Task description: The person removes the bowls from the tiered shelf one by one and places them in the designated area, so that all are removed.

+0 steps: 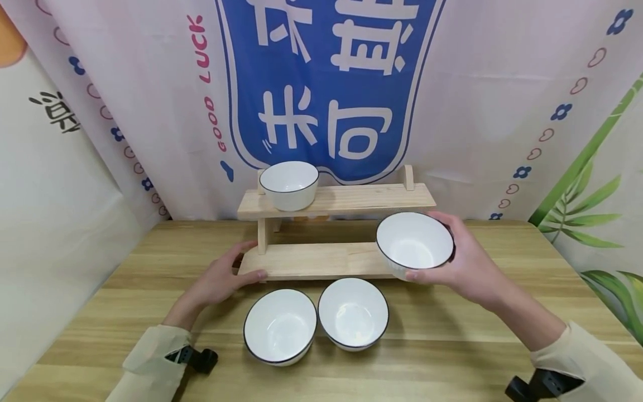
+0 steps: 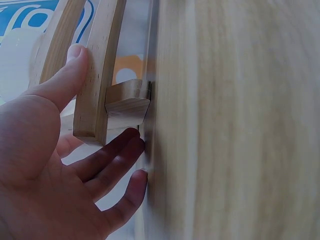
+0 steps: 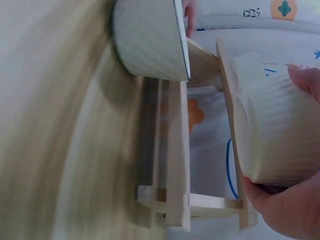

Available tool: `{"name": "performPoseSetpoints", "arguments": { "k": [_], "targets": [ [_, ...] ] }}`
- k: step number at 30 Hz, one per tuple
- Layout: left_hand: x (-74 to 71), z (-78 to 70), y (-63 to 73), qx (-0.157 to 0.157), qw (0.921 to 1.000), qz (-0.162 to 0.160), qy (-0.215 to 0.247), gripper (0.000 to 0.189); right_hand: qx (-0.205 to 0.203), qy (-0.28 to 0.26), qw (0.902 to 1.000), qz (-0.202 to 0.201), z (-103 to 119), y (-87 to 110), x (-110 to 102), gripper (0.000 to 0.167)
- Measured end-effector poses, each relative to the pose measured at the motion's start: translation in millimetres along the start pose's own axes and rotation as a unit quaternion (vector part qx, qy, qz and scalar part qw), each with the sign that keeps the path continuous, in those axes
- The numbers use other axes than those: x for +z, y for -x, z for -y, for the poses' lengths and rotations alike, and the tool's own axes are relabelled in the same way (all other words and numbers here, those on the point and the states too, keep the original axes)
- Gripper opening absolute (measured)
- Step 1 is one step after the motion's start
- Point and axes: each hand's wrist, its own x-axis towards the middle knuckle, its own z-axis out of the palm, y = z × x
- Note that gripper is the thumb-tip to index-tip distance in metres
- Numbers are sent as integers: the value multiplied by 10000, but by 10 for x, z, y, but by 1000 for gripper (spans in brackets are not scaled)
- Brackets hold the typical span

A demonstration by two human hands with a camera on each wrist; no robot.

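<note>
A two-tier wooden shelf point(image 1: 301, 260) stands on the table. My left hand point(image 1: 221, 277) holds its lower left end, thumb on the front edge and fingers curving round the end, as the left wrist view shows. With thumb and fingers on opposite sides, my right hand point(image 1: 464, 265) grips a white dark-rimmed bowl point(image 1: 414, 240) in front of the shelf's right side; in the right wrist view the ribbed outside of that bowl point(image 3: 285, 135) shows. Another white bowl point(image 1: 289, 187) sits upright on the left of the upper tier.
Two more white bowls, a left one point(image 1: 280, 326) and a right one point(image 1: 354, 314), stand upright side by side on the wood-grain table point(image 1: 432, 357) in front of the shelf. A printed curtain point(image 1: 482, 111) hangs close behind the shelf.
</note>
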Motion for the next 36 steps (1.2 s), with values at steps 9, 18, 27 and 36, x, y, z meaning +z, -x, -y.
{"name": "performPoseSetpoints", "arguments": {
  "k": [9, 18, 27, 36],
  "targets": [
    [-3, -5, -7, -44, 10000, 21, -29, 98, -209, 136, 9996, 154, -186, 218, -34, 110],
    [-7, 2, 1, 41, 10000, 14, 31, 97, -389, 743, 9956, 420, -421, 362, -71, 113],
    [-11, 1, 15, 31, 10000, 43, 71, 97, -448, 1078, 9919, 510, -563, 473, -31, 113],
    [-13, -4, 21, 37, 10000, 27, 58, 97, -469, 820, 9930, 713, -667, 556, 20, 106]
  ]
}}
